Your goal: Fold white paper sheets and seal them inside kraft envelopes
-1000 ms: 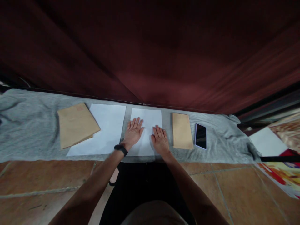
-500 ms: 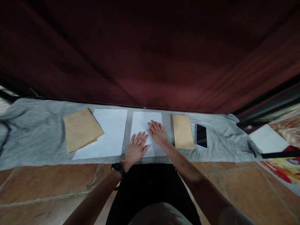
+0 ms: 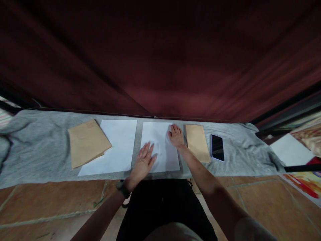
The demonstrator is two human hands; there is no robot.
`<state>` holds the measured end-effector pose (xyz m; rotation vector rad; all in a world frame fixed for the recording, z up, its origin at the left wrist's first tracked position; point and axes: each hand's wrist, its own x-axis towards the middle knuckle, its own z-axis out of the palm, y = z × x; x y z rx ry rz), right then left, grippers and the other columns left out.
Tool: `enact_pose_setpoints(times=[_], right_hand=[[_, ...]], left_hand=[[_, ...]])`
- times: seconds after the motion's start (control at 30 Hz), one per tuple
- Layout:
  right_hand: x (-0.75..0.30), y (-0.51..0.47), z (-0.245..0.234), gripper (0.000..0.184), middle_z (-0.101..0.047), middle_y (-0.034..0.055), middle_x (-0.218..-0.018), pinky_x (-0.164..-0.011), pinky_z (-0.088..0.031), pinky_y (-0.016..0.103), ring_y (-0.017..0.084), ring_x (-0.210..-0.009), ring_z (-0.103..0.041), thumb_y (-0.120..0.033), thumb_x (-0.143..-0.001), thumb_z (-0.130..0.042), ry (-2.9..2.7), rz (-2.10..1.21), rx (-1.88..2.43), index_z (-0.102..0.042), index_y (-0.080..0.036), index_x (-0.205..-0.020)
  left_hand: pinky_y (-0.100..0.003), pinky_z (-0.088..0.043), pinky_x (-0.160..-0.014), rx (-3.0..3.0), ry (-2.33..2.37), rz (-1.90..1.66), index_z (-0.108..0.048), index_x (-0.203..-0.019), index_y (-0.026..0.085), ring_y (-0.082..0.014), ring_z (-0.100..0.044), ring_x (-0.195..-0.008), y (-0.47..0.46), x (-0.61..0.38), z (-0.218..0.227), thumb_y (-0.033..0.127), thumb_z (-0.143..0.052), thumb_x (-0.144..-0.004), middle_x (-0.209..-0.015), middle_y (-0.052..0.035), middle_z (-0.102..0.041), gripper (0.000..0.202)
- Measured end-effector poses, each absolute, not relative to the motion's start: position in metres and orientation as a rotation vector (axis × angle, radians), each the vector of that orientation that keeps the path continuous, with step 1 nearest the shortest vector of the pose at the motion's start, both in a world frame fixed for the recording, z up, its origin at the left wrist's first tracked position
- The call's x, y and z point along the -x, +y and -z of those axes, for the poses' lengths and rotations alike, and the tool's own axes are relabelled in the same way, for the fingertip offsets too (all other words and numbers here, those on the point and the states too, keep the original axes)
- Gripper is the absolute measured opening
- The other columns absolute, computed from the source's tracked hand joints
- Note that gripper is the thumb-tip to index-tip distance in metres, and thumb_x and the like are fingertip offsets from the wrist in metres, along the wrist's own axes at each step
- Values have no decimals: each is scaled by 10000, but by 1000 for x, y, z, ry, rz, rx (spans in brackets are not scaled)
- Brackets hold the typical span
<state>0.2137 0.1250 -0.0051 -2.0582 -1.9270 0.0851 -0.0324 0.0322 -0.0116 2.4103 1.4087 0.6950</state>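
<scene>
Straight in front of me a white sheet of paper lies on a grey cloth. My left hand is over its left edge, fingers stretched out and holding nothing; whether it presses on the sheet I cannot tell. At the sheet's upper right corner is my right hand, its fingers extended and empty. Just right of that hand lies a small stack of brown envelopes. Left of the middle sheet lies a larger white sheet, partly under some larger brown envelopes.
A phone with a dark screen rests right of the small envelopes. Behind the cloth-covered surface hangs a dark red curtain. A white sheet and a colourful printed piece are at the far right. Tiled floor shows below.
My right hand has moved from the middle of the white sheet up and right to its corner. My left hand has shifted slightly left and down. The view has tilted a little.
</scene>
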Motion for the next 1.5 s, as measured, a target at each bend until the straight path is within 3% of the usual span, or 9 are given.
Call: enact_pose_setpoints(times=[0.07, 0.23, 0.33, 0.4, 0.57, 0.8, 0.97, 1.3, 1.5], right_hand=[[-213, 109, 9, 524, -475, 188, -1544, -1144, -385, 460, 296, -1410, -456, -263, -1002, -437, -1790, -93, 2073, -467, -73, -1490], [-213, 34, 30, 494, -540, 178, -1487, -1147, -407, 496, 278, -1404, -469, -210, -990, -417, -1796, -113, 1847, -500, -110, -1466], [-222, -8, 37, 532, -523, 137, -1513, -1190, -378, 491, 236, -1439, -437, -125, -981, -371, -1913, -167, 1736, -463, -156, -1504], [-229, -27, 36, 546, -524, 106, -1518, -1200, -381, 457, 207, -1438, -444, -109, -986, -362, -1998, -208, 1667, -447, -190, -1519], [-235, -49, 25, 500, -494, 108, -1547, -1210, -364, 483, 238, -1449, -433, -207, -1023, -410, -2097, -132, 1695, -449, -184, -1520], [-210, -61, 12, 508, -428, 94, -1593, -1227, -315, 502, 254, -1473, -403, -270, -1048, -377, -2151, -71, 1777, -411, -194, -1549], [-198, -72, 7, 497, -387, 79, -1616, -1237, -272, 501, 251, -1474, -399, -336, -1066, -389, -2281, -84, 1708, -408, -223, -1550], [-221, -86, 13, 532, -393, 120, -1609, -1228, -284, 490, 257, -1482, -381, -336, -1067, -373, -2358, -55, 1686, -365, -155, -1567], [-227, -81, 13, 504, -463, 128, -1566, -1201, -338, 491, 258, -1448, -432, -345, -1069, -341, -2305, -140, 1612, -438, -162, -1528]], left_hand=[[-481, -433, -1156, -2118, 1607, -835, -457, -1499, 182, -288, -445, -1441, 53, 32, 14, 399, -456, -1010, -1574, -151, -440, 535], [-511, -476, -1111, -1937, 1746, -859, -563, -1385, 123, -318, -575, -1290, 93, 31, 14, 243, -516, -919, -1376, -179, -599, 483], [-512, -432, -1151, -2076, 1696, -839, -588, -1359, 135, -318, -523, -1349, 85, 32, 15, 210, -501, -914, -1428, -171, -558, 459], [-510, -414, -1167, -2190, 1624, -808, -578, -1375, 146, -328, -455, -1414, 64, 34, 17, 284, -533, -935, -1516, -168, -482, 463], [-559, -361, -1186, -2486, 1512, -652, -479, -1484, 198, -352, -303, -1512, -4, 45, 19, 440, -532, -977, -1625, -148, -358, 564], [-580, -266, -1234, -2782, 1387, -444, -379, -1558, 250, -307, -228, -1546, -40, 41, 1, 402, -491, -1008, -1656, -91, -301, 582], [-553, -218, -1260, -2885, 1163, -342, -364, -1562, 271, -270, -268, -1535, -44, 31, 2, 358, -527, -996, -1642, -56, -343, 595], [-448, -231, -1259, -2866, 1164, -269, -347, -1568, 290, -242, -249, -1541, -45, 60, -2, 347, -535, -1002, -1658, -64, -313, 599], [-432, -250, -1248, -2816, 1190, -315, -445, -1519, 233, -241, -338, -1507, -40, 58, -1, 404, -481, -1024, -1598, -93, -423, 525]])
